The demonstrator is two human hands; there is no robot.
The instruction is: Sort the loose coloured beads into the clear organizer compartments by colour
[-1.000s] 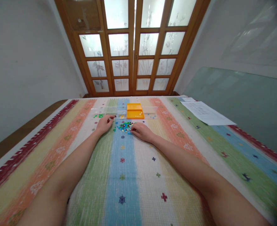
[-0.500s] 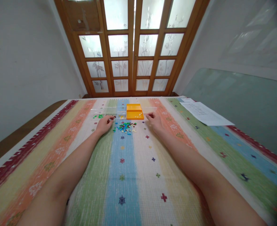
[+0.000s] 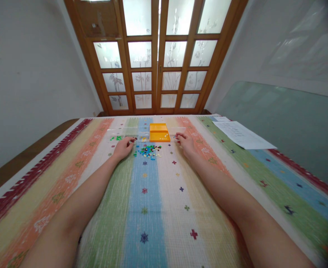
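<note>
A pile of small coloured beads lies on the striped cloth in front of an orange box. Clear compartment trays flank the box, the left tray holding green and yellow bits, the right tray partly behind my right hand. My left hand rests curled on the cloth left of the pile, fingertips near the left tray. My right hand sits at the right tray's near edge, fingers bent in a pinch; what they hold is too small to see.
A white printed sheet lies at the far right of the table. A glass panel leans along the right wall. Wooden doors with frosted panes stand beyond the far edge.
My right hand left the bead pile and moved right and forward to the right tray. My left hand stayed where it was.
</note>
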